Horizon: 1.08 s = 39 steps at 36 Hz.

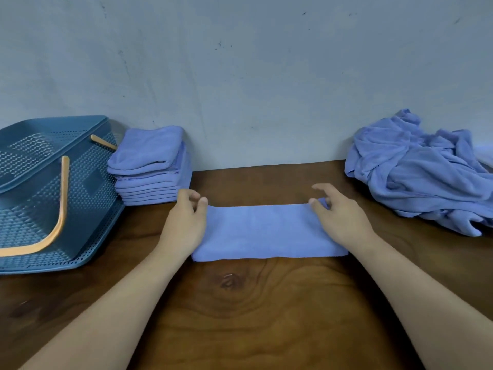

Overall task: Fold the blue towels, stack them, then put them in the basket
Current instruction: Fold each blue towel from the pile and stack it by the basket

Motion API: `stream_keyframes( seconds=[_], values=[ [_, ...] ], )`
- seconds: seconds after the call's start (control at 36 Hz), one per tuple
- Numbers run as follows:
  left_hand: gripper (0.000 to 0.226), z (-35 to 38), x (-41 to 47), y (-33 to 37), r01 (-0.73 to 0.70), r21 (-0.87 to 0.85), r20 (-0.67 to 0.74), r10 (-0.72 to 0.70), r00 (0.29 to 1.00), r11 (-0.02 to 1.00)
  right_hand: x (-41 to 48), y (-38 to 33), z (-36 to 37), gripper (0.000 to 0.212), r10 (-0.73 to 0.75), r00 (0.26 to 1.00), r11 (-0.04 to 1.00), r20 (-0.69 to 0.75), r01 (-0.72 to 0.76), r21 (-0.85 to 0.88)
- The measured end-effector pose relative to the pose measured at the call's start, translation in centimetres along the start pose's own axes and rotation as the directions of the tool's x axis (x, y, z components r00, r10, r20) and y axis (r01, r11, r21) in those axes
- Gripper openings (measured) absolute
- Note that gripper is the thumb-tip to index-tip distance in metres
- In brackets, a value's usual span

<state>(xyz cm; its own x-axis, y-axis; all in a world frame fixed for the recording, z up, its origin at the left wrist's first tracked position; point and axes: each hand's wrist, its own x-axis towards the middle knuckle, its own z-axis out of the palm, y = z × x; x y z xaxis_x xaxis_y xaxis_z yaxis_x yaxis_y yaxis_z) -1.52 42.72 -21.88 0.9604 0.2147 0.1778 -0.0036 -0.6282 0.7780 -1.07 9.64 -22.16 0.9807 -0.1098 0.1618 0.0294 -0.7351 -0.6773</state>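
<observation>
1. A blue flat towel (pixel 266 231) lies on the brown wooden bench (pixel 253 316), folded into a long strip that runs left to right. Every place below is given from this flat towel.
2. The left hand (pixel 186 217) is at the flat towel's left end. Its fingers are curled, and thumb and fingertips close together on the far left corner of the cloth.
3. The right hand (pixel 338 214) is at the flat towel's right end. Thumb and fingers pinch the far right corner, which is lifted slightly off the strip, while the forefinger sticks out above the others.
4. Both bare forearms come in from the near side of the flat towel, one along each end.
5. The stack of folded towels (pixel 152 169) stands just beyond and to the left of the flat towel, close to the left hand. It holds several blue towels, and the top one lies a little askew on the rest.
6. The basket (pixel 88 182) is farther left of the flat towel, past the stack and touching or almost touching it. It is dark blue perforated plastic with orange handles (pixel 60 209); one handle hangs down its near wall. Its inside cannot be made out from this angle.
7. The heap of unfolded towels (pixel 416 177) lies to the right of the flat towel and a little beyond it, apart from the right hand, rumpled and the same blue.
8. A pale grey wall (pixel 240 76) rises behind the flat towel; the stack and the heap both rest against it.
</observation>
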Motion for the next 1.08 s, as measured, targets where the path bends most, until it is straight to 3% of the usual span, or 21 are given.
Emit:
stream_keyframes(
  seconds=[0.11, 0.33, 0.56, 0.75, 0.83, 0.89, 0.94, 1.03, 1.08],
  values=[
    [0.011, 0.1, -0.6, -0.7, -0.118, 0.091, 0.068, 0.112, 0.991, 0.989, -0.6, 0.0, 0.1, 0.023, -0.022, 1.000, 1.000, 0.008, 0.022, -0.020],
    [0.024, 0.3, -0.8, -1.0, -0.232, 0.134, 0.063, 0.225, 0.972, 0.964, -0.3, 1.1, 0.5, 0.028, -0.119, 0.980, 0.992, -0.161, 0.110, -0.064],
    [0.036, 0.9, -0.1, -1.6, -0.294, 0.313, 0.129, 0.266, 0.955, 0.903, -0.2, 1.1, 1.2, 0.030, -0.124, 0.988, 0.924, -0.096, 0.080, -0.373],
    [0.043, 0.4, 0.4, -1.8, -0.289, 0.482, 0.182, 0.228, 0.956, 0.827, -0.6, 1.0, 0.8, 0.029, -0.310, 0.943, 0.778, -0.122, 0.177, -0.603],
    [0.042, 0.4, 0.2, -1.2, -0.290, 0.581, 0.144, 0.255, 0.956, 0.760, -1.1, -0.6, 1.1, 0.036, -0.421, 0.907, 0.732, -0.025, 0.323, -0.600],
    [0.043, 0.8, -0.1, -0.1, -0.354, 0.586, 0.132, 0.345, 0.929, 0.729, -1.7, -1.9, 1.5, 0.040, -0.383, 0.920, 0.806, 0.080, 0.376, -0.458],
    [0.051, 1.6, -0.7, 1.3, -0.452, 0.506, 0.235, 0.387, 0.892, 0.735, -2.3, -2.6, 2.0, 0.046, -0.329, 0.930, 0.859, 0.164, 0.367, -0.357],
    [0.059, 2.8, -1.9, 2.3, -0.540, 0.408, 0.485, 0.326, 0.811, 0.737, -2.6, -2.7, 2.4, 0.061, -0.292, 0.915, 0.850, 0.278, 0.382, -0.364],
    [0.066, 2.9, -2.5, 2.0, -0.561, 0.398, 0.574, 0.281, 0.770, 0.725, -2.9, -2.5, 2.4, 0.069, -0.255, 0.890, 0.837, 0.379, 0.399, -0.374]
  ],
)
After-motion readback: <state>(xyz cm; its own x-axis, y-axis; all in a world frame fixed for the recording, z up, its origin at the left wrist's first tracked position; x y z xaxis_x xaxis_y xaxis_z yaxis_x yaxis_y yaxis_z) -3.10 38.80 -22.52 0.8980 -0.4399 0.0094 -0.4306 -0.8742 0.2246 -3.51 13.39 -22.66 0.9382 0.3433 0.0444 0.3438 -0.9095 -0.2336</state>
